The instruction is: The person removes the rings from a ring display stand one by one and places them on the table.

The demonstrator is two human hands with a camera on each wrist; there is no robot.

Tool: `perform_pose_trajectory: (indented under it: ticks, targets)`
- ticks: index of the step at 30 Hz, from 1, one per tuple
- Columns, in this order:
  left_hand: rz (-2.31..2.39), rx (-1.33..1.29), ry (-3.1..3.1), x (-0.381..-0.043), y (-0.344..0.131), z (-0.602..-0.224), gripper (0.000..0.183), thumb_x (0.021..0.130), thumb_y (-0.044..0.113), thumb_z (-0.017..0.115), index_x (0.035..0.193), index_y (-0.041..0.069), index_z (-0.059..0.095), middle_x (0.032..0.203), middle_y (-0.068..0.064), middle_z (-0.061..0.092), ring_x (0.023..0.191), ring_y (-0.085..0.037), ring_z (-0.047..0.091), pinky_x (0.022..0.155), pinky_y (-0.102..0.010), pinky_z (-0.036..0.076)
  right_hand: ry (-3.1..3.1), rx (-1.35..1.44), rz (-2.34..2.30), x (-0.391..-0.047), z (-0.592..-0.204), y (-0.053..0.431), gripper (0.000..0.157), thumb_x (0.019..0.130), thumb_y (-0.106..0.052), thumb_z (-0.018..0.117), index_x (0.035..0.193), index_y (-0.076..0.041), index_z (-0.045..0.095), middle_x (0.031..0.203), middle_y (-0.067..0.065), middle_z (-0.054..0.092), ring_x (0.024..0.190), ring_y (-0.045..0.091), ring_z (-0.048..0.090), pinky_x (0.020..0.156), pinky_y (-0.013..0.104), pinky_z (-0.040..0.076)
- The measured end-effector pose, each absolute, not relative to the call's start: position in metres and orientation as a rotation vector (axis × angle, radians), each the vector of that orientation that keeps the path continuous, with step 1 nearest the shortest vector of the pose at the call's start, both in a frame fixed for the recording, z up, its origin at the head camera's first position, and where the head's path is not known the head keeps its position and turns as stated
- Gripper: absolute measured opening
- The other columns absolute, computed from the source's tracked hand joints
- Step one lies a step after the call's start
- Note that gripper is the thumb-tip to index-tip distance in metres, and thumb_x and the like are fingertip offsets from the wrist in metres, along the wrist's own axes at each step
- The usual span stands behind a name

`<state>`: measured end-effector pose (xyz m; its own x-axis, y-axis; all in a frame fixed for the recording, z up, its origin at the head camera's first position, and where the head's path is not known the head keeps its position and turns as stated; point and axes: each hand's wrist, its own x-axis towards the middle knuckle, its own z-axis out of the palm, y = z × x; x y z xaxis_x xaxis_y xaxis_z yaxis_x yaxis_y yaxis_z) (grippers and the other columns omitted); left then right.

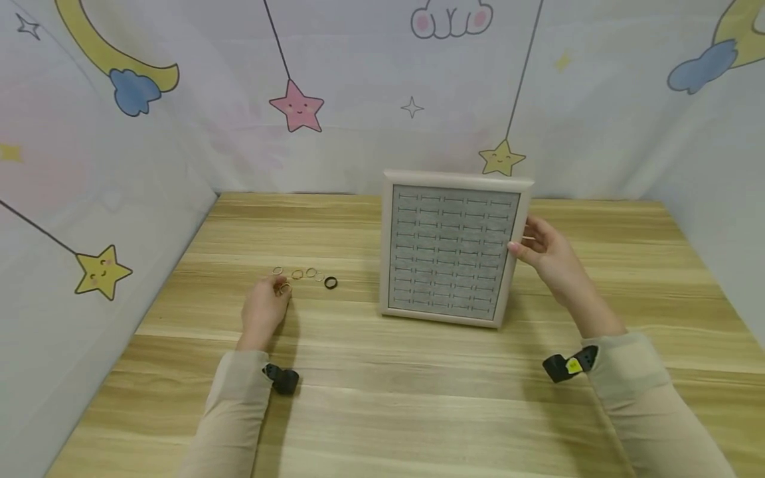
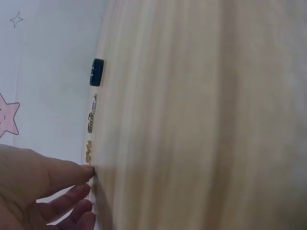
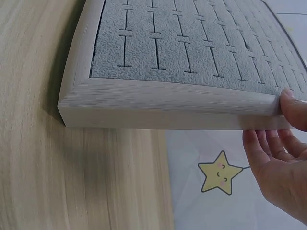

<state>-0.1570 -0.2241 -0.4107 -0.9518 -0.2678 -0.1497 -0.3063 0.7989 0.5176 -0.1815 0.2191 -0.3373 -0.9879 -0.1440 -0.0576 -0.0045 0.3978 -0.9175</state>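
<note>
At the left of the table, my left hand pinches a thin gold ring between thumb and fingers; in the left wrist view the thumb mostly covers it. My right hand grips the right side of a ring display board, thumb on the front of its pale frame, fingers behind. The board stands upright, leaning slightly back, with rows of slits in grey padding and no rings in them. Beside the left hand lie a black ring, a gold ring and several silvery rings.
The wood-grain table meets a white cloth backdrop printed with stars at the back, with more cloth at both sides. A small black camera is strapped to the left wrist, another camera to the right.
</note>
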Motion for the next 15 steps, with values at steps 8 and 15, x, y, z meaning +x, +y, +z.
perform_pose_trajectory:
  ticks: [8,15]
  targets:
    - [0.863,-0.477,2.891,-0.157,-0.2212,-0.4096,0.038,0.096,0.013,0.05,0.133,0.003,0.053,0.133,-0.023,0.053,0.123,-0.04,0.051,0.092,-0.052,0.047,2.52,-0.135,-1.709,-0.1799,-0.3382,0.2183,0.066,0.097,-0.025,0.055,0.151,-0.005,0.023,0.141,0.015,0.041,0.107,-0.004,0.048,0.085,0.005,0.044]
    - [0.763,-0.379,2.973,-0.1559,-0.2151,-0.4011,0.044,0.092,0.011,0.052,0.134,-0.001,0.05,0.134,-0.031,0.048,0.114,-0.046,0.052,0.09,-0.054,0.048,2.546,-0.161,-1.615,-0.1774,-0.3397,0.2249,0.064,0.099,-0.034,0.05,0.151,-0.007,0.024,0.145,0.017,0.039,0.129,0.022,0.045,0.105,0.031,0.043]
